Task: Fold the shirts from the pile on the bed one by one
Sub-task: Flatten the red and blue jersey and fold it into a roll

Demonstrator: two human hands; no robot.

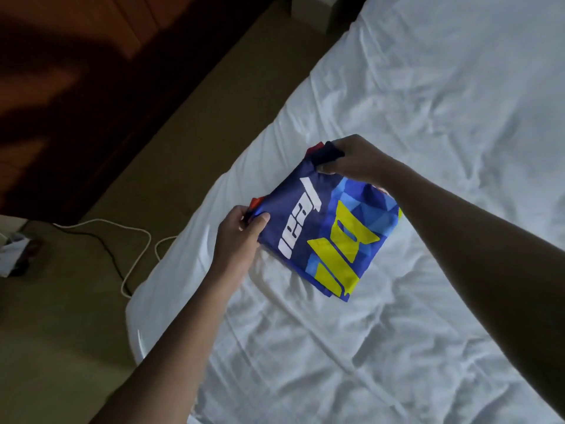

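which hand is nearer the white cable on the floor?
Left. The left hand grips the shirt at the bed's edge beside the white cable; the right hand grips its far corner, further onto the bed.

The shirt (321, 228) is folded into a compact rectangle. It is dark blue with white lettering, a lighter blue faceted panel and large yellow characters, and red trim shows at its far corners. It lies slanted on the white bed (428, 117), near the left edge.
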